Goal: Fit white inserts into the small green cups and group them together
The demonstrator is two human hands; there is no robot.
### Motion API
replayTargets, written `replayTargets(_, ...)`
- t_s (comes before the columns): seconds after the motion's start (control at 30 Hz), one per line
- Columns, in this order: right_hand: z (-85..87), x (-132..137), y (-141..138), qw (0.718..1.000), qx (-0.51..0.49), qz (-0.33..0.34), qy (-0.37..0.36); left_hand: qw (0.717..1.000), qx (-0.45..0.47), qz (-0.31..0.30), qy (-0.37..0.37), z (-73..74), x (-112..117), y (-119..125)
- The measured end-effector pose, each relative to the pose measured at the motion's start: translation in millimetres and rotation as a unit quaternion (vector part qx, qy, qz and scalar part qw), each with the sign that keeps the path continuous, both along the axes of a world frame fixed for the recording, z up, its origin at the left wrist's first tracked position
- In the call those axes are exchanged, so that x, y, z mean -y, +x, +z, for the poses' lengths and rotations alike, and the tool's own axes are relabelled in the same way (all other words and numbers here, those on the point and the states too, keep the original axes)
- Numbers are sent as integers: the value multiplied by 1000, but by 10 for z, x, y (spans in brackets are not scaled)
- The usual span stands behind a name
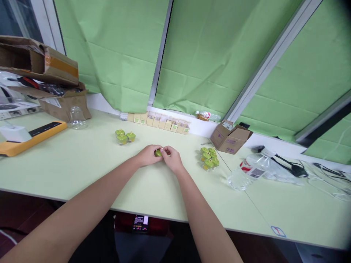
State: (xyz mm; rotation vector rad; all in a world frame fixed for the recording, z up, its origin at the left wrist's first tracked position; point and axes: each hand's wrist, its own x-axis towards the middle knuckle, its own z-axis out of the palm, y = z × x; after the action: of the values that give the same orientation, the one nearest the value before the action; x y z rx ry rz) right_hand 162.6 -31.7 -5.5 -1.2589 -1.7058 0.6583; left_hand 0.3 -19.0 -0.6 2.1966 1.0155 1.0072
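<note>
Both my hands meet over the middle of the table, around a small green-lidded container (158, 153). My left hand (148, 155) is wrapped about its left side, while the fingers of my right hand (171, 157) press on its right end. Most of its body is hidden by my fingers. To the left, a group of 3 similar clear containers with green lids (122, 138) stands on the table. A larger cluster of green-lidded containers (208, 159) stands close together to the right of my right hand.
A row of small cream boxes (161, 123) lines the table's back. An opened carton (229, 138) and a large water bottle (251, 170) stand at right. Leftward are a clear jar (77, 118), a yellow power strip (41, 137) and stacked cardboard boxes (61, 69). A phone (140, 223) lies below the front edge.
</note>
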Motion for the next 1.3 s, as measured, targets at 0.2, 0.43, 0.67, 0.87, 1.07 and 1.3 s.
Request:
replayTargets(0.2,-8,18,50,997,59,-40,0,983,-106,135,60,38,-131,-287)
replayTargets(0.43,19,24,60,994,92,-58,-9,932,-178,309,60,-33,-372,-566)
replayTargets(0.67,20,36,51,993,106,-48,-26,903,-239,355,37,8,-424,-697)
replayTargets(0.87,99,-36,221,967,146,-187,97,891,-251,375,40,38,-369,-660)
replayTargets(1.07,98,-111,811,825,214,-507,128,894,-246,373,34,44,-357,-666)
replayTargets(1.3,19,-114,1008,822,302,-481,37,931,-165,293,142,84,-237,-484)
